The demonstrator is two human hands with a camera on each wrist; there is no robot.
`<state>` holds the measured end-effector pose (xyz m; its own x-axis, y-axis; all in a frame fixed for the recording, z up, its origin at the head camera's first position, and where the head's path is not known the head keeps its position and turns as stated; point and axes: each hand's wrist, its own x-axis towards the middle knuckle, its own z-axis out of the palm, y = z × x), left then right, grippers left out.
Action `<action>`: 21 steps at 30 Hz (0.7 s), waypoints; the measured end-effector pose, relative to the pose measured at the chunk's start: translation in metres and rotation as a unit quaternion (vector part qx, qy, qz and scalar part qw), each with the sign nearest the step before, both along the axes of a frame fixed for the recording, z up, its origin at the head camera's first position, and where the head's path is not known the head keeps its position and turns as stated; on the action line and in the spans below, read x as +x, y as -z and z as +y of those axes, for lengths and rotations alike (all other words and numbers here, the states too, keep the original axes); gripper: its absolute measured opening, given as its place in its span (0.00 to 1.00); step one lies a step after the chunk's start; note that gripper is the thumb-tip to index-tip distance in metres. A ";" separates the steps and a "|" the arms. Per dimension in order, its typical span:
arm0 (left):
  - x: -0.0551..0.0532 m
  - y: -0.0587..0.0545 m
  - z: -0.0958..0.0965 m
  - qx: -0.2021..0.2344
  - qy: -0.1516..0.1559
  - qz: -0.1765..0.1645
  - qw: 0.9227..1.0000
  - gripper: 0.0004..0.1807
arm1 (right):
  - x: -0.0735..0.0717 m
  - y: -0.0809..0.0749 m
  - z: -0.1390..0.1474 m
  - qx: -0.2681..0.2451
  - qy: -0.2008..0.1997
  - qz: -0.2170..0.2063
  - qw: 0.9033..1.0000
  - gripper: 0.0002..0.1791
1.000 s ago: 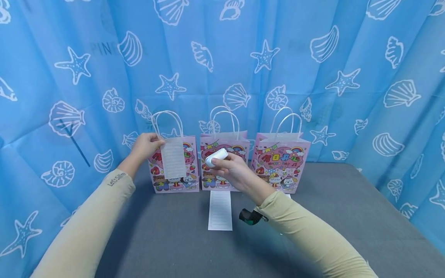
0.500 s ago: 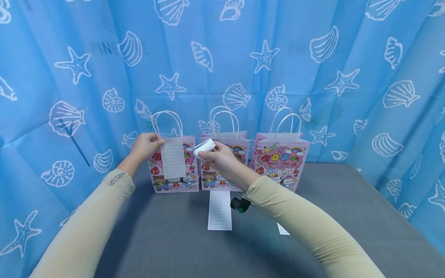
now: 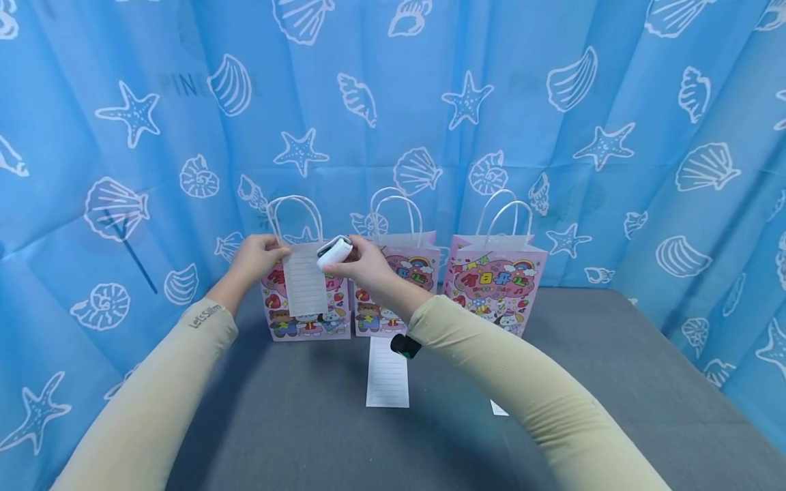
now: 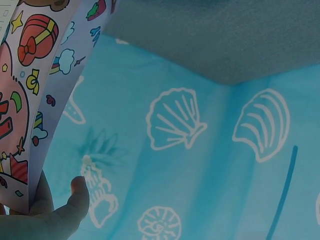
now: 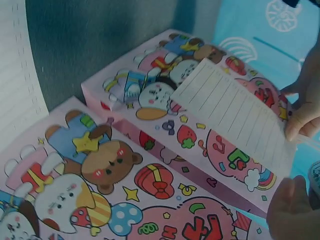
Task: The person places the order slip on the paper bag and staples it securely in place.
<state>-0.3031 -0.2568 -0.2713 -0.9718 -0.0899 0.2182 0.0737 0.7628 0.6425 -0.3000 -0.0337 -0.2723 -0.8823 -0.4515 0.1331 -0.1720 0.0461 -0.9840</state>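
My left hand (image 3: 254,258) pinches a lined paper slip (image 3: 307,283) against the top edge of the left pink gift bag (image 3: 340,329), its thumb on the slip's upper corner. The slip hangs over the bag's printed front. Just right of the slip's top, my right hand (image 3: 371,266) holds what looks like a small white stapler (image 3: 334,252), its dark slot facing left towards the bag's rim. In the right wrist view the slip (image 5: 235,110) lies flat along the bag, and most of the stapler is out of frame. The left wrist view shows the left fingers (image 4: 75,205) at the bag's rim.
Two matching bags with white handles stand to the right, a middle bag (image 3: 371,317) and a right bag (image 3: 497,286). Lined slips lie before them, a middle slip (image 3: 388,375) and a right slip (image 3: 499,408) partly under my sleeve. A blue curtain (image 3: 393,102) hangs behind.
My right hand has moved left with the white stapler, from in front of the middle bag to beside the slip on the left bag, turning it on the way. The left hand stays put.
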 end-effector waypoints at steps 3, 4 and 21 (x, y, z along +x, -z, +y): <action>0.000 0.000 -0.001 -0.004 -0.002 0.005 1.000 0.16 | -0.005 -0.002 -0.008 0.025 0.000 0.049 0.998 0.30; 0.000 0.000 -0.001 -0.008 -0.002 0.007 1.000 0.15 | -0.008 -0.002 -0.010 0.031 -0.001 0.066 0.997 0.30; -0.005 0.000 -0.002 -0.010 -0.006 0.010 1.000 0.15 | -0.033 -0.016 -0.057 0.232 0.020 0.258 0.938 0.29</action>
